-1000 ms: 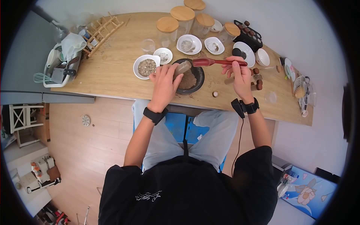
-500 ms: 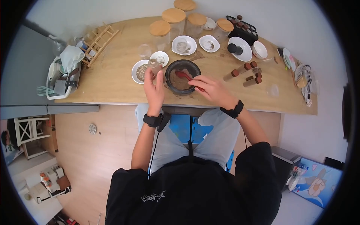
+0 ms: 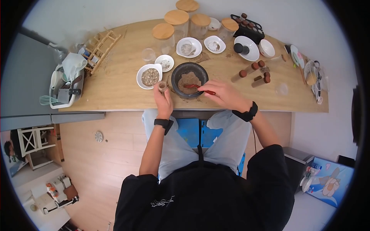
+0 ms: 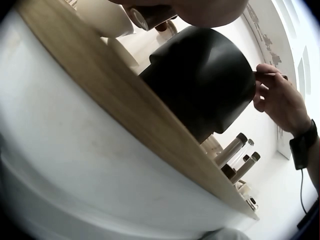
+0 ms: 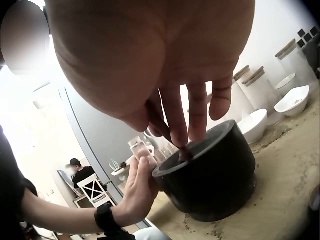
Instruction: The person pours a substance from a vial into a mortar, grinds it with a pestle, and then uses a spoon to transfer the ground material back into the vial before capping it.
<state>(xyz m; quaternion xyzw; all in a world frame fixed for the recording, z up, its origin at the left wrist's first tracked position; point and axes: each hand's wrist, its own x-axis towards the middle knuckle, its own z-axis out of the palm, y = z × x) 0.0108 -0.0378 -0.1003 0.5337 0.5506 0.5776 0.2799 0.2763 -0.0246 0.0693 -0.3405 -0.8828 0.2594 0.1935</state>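
My left hand [image 3: 164, 104] holds a small glass vial [image 3: 162, 87] upright, mouth upward, just left of the black mortar [image 3: 174, 82]. Brown powder [image 3: 188, 78] lies inside the mortar. From the right, my right hand [image 3: 225, 94] pinches the handle of a red spoon [image 3: 209, 92], whose head rests in the powder. The right wrist view shows the spoon's handle running down past the mortar's rim, and the vial [image 5: 142, 149] standing beyond it. In the left wrist view the mortar's dark side [image 4: 200, 82] hides the spoon's head.
White dishes of seeds [image 3: 150, 76] and pale flakes [image 3: 165, 62] sit left of the mortar. Behind are wood-lidded jars [image 3: 163, 32] and two powder dishes. Brown-capped tubes [image 3: 239, 76] lie to the right, near a white plate [image 3: 251, 54]. Loose powder is scattered around the mortar.
The right hand has brought the red spoon down from above the table into the mortar's powder. The left hand has drawn the vial from over the mortar to its left side and turned it upright.
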